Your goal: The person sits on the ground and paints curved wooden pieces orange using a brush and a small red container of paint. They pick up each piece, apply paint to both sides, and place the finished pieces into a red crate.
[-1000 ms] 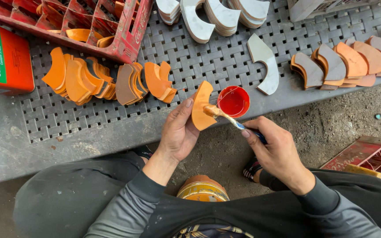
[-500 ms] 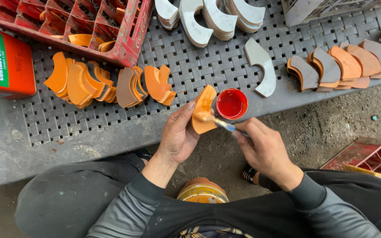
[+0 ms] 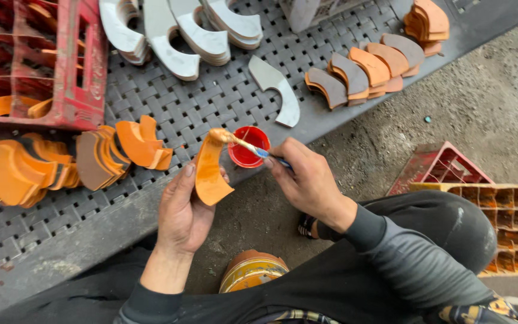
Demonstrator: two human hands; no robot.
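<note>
Grey perforated mat (image 3: 223, 102) filling the upper frame, airing rows of curved pieces | left hand (image 3: 182, 210) at centre clamping an orange curved piece (image 3: 210, 174) upright, face exposed | right hand (image 3: 307, 180) pinching a small brush (image 3: 248, 147), its tip coating the top edge | red glue cup (image 3: 248, 146) sitting just behind, within dipping reach
</note>
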